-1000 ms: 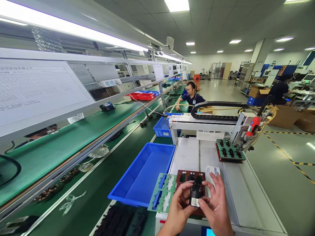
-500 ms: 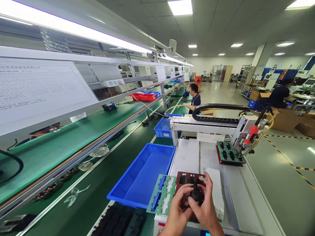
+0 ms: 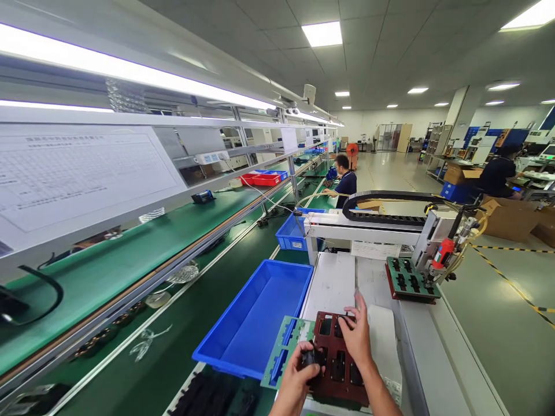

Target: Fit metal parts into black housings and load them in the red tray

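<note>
Black part (image 3: 309, 357) gripped in the left hand (image 3: 298, 372) — right by the red-brown fixture's (image 3: 346, 393) left edge!
And the right hand (image 3: 356, 332), fingers bent at the fixture's far side — pinching or just touching, I cannot tell; green plate (image 3: 274, 363) alongside.

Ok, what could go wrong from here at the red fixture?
1. The black part in the left hand might slip; only that hand holds it.
2. The right hand reaches over the red fixture, so it could knock parts sitting in the slots.
3. The green plate lies close beside the left hand and could get bumped.
</note>
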Tool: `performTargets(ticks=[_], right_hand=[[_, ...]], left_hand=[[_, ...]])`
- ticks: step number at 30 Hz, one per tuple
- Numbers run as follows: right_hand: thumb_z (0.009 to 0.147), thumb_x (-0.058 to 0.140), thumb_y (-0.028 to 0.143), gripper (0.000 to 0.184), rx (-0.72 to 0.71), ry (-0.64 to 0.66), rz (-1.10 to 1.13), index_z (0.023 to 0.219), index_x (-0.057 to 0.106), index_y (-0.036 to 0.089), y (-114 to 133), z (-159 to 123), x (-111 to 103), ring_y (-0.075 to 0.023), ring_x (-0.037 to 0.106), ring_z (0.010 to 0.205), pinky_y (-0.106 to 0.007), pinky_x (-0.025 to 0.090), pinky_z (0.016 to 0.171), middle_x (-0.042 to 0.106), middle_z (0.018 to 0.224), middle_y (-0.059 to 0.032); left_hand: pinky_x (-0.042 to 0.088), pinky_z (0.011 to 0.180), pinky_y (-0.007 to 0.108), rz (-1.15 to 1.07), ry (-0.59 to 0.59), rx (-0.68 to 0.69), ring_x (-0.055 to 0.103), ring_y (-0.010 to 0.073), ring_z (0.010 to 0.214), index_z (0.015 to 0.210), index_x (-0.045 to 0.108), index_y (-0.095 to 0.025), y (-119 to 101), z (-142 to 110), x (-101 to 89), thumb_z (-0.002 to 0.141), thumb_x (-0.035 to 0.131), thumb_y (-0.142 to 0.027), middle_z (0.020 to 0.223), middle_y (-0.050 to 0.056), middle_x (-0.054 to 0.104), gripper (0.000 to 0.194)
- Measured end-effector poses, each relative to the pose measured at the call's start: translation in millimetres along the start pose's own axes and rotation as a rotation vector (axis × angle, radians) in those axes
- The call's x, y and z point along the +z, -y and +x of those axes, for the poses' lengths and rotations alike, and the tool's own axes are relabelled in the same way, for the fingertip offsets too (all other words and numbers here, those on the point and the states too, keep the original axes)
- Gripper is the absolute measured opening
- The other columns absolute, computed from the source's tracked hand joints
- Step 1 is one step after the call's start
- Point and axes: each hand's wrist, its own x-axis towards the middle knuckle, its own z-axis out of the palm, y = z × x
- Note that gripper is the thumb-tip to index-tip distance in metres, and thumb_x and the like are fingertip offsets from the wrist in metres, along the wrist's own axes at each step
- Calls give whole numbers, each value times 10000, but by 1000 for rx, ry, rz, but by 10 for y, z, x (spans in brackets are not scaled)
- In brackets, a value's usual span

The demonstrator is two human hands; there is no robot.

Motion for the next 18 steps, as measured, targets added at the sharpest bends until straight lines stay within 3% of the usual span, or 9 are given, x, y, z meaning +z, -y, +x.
performTargets(ticks=[2, 4, 6, 8, 11, 14, 18], right_hand=[[904, 760, 410, 881, 6, -87, 72, 1617, 244, 368, 328, 35, -15, -248, 658, 1135, -385, 661, 821, 399, 1611, -154], [865, 822, 417, 964, 28, -105, 142, 1617, 222, 376, 658, 30, -34, -266, 650, 1169, -317, 651, 717, 377, 1628, -165], [848, 851, 422, 954, 65, -84, 204, 1601, 267, 376, 924, -20, -43, -282, 646, 1204, -325, 652, 745, 416, 1602, -159], [860, 842, 440, 895, 94, -50, 251, 1581, 317, 373, 1092, -108, -45, -297, 647, 1230, -385, 655, 847, 461, 1570, -149], [931, 762, 474, 782, 78, 20, 269, 1582, 341, 372, 1169, -268, -60, -317, 625, 1290, -478, 611, 999, 514, 1534, -139], [984, 694, 483, 696, 29, 13, 174, 1582, 357, 368, 1136, -409, -101, -311, 554, 1371, -500, 540, 1109, 522, 1529, -125], [986, 690, 492, 698, 5, -49, 100, 1574, 349, 339, 1094, -529, -150, -287, 625, 1199, -437, 609, 956, 579, 1411, -139]], left_hand=[[555, 717, 309, 48, 13, 28, 682, 170, 748, 841, 594, -246, 2, -14, 16, 518, 971, -280, 905, -6, 757, 497], [542, 652, 285, 79, 38, 57, 672, 172, 735, 816, 601, -240, -2, -43, 81, 564, 985, -383, 858, -6, 727, 481], [535, 612, 279, 98, 122, 54, 665, 171, 701, 916, 677, -240, -2, -80, 175, 619, 963, -542, 839, 5, 703, 511], [524, 583, 285, 99, 233, 34, 660, 170, 656, 1114, 722, -242, 8, -116, 264, 611, 916, -691, 898, 42, 725, 701], [523, 566, 302, 54, 325, 50, 652, 171, 624, 1340, 675, -259, 24, -155, 327, 551, 902, -760, 1058, 108, 759, 961], [586, 667, 347, 49, 309, 111, 704, 227, 749, 1404, 649, -297, -4, -176, 297, 525, 972, -649, 1204, 129, 752, 1001], [578, 989, 448, 219, 240, 297, 683, 381, 1155, 1254, 759, -282, -74, -193, 232, 449, 1023, -541, 1269, 116, 751, 886]])
